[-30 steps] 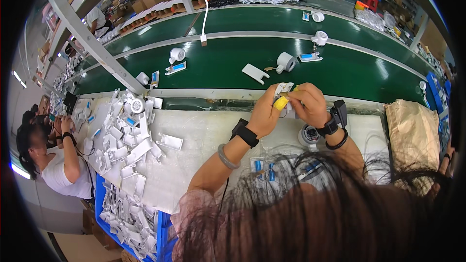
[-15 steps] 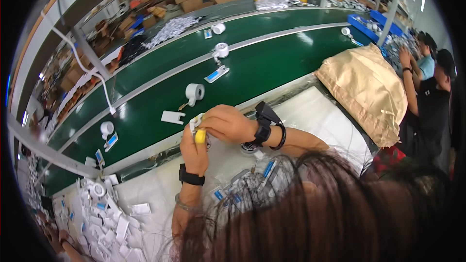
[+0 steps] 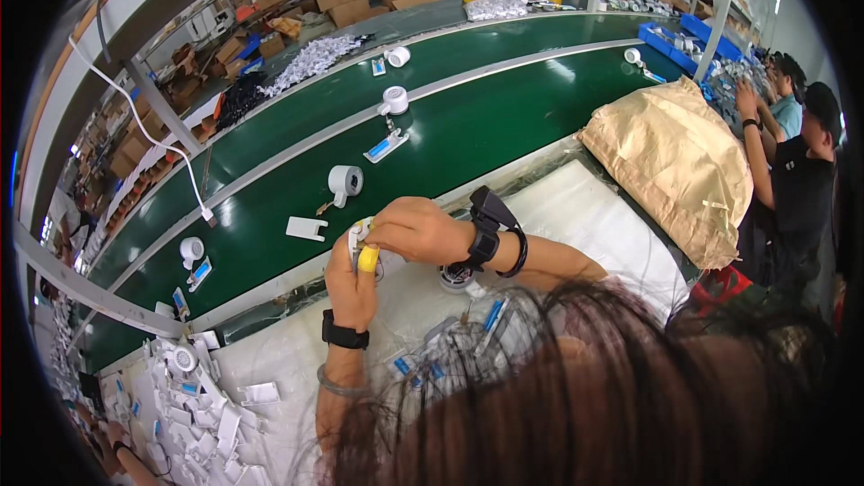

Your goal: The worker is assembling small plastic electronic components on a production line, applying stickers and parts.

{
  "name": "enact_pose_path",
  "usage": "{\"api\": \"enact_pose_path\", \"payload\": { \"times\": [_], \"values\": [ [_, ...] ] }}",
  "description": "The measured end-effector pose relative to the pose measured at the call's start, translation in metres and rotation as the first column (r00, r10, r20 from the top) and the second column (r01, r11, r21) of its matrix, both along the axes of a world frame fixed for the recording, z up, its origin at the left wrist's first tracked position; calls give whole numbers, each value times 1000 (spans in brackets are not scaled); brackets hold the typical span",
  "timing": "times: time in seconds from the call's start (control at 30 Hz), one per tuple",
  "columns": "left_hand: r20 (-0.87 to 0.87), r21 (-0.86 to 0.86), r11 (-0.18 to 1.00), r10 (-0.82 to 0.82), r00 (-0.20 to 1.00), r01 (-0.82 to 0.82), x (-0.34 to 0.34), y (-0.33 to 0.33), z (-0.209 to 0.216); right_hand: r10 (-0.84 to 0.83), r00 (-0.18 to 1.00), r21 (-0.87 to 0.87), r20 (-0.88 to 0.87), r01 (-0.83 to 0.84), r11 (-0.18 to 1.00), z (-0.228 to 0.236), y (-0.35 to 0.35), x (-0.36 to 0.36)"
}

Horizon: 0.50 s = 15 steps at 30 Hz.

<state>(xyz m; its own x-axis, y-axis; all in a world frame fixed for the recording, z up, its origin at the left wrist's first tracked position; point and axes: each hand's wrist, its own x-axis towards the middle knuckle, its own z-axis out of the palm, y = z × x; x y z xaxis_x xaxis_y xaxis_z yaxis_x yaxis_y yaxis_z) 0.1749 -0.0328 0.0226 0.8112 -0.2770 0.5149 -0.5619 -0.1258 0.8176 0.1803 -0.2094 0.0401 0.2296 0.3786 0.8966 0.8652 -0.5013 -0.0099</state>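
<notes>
- we see the left hand [image 3: 351, 292] pinching a small white moulded plastic part [image 3: 355, 238], fingers nearly closed; a yellow wrapping [image 3: 368, 259] covers one fingertip.
- right hand [image 3: 418, 232]: fingers bunched against the same part; whether they grip it, we cannot tell.
- part sits beside the glossy green conveyor belt [image 3: 504, 117]; we judge a slip could drop it there.
- wrapping may dull touch; uneven pressing might crack the plastic.

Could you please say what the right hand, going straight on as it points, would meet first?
Likely the white piece in the left hand, though depth there is unclear.
</notes>
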Motion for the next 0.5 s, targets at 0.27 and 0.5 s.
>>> {"api": "enact_pose_path", "payload": {
  "times": [0.27,0.5],
  "values": [
    [-164,11,999,-38,986,41,0,6,-5,24,1000,-53,-19,-25,998,6,-4,-5],
    [-178,-41,999,-24,984,17,-6,3,-3,3,1000,4,5,-3,1000,4,4,-11]
  ]
}}
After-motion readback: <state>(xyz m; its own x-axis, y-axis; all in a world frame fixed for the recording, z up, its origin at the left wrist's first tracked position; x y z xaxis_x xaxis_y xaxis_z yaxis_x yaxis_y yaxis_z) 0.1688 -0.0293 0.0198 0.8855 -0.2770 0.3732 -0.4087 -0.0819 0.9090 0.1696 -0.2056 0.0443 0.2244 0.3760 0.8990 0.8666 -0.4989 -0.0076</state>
